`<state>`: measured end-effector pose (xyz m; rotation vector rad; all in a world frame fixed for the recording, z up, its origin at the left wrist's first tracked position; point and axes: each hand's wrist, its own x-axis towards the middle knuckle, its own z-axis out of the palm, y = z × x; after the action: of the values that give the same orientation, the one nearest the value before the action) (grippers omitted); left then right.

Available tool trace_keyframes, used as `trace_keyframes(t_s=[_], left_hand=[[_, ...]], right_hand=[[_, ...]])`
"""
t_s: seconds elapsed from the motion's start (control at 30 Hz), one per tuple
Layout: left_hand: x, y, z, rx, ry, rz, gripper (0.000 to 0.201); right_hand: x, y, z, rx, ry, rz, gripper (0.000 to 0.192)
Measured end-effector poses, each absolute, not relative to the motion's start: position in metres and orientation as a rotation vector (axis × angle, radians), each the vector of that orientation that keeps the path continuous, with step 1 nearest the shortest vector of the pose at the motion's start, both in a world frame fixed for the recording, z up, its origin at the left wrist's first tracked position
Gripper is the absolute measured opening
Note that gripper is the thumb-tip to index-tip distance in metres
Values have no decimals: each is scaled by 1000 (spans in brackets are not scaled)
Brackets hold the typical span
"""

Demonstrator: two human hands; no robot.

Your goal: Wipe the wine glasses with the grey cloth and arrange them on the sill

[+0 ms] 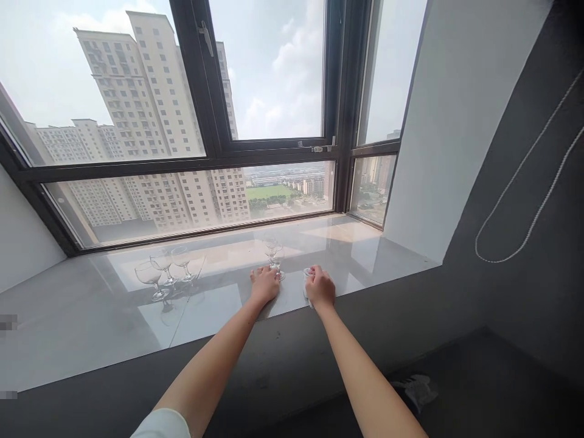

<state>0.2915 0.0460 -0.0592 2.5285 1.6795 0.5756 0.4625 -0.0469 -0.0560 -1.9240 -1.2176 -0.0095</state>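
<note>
A stemmed glass (275,255) stands on the glossy window sill (91,316), with the left hand (264,284) curled at its base, touching the foot. Just beside it, the right hand (320,287) is closed over a small white cloth (307,275) pressed on the sill. Three more stemmed glasses (165,267) stand together well to the left, below the dark-framed window (214,121).

Three empty stemmed glasses (165,267) at nine o'clock on the glossy sill (91,316), dark-framed window (214,91) — tower blocks (150,109) beyond — twelve o'clock, bead cord (524,207) at three o'clock.
</note>
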Motion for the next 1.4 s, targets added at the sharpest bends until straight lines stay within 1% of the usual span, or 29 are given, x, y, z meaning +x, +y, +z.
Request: trace_keyframes(t_s=[0.27,0.5,0.63,0.8,0.9,1.0,1.17,1.3,1.4], left_hand=[[291,42,-57,2517,1666,647,36],[277,29,-44,2504,1700,812,33],[226,29,-26,2530,1792,854,35],[119,31,-7,2453,2105,777,38],[61,23,-3,2424,2248,679,36],[21,17,-5,2328,2402,629,36],[-9,19,-18,2073,2610,612,39],[-13,21,-24,2003,2653,644,36],[-11,18,-22,2000,2667,707,30]], right_hand=[[463,-46,-58,-1924,-1220,-11,28],[464,-44,-58,-1929,-1206,-26,27],[464,-44,-58,-1931,-1198,-23,26],[465,-45,-59,-1929,-1197,-20,26],[465,-46,-59,-1929,-1190,-14,26],[465,-46,-61,-1935,-1177,-10,26],[467,-43,-65,-1959,-1208,-9,26],[466,-46,-60,-1968,-1229,-10,26],[468,-46,-61,-1937,-1249,0,24]])
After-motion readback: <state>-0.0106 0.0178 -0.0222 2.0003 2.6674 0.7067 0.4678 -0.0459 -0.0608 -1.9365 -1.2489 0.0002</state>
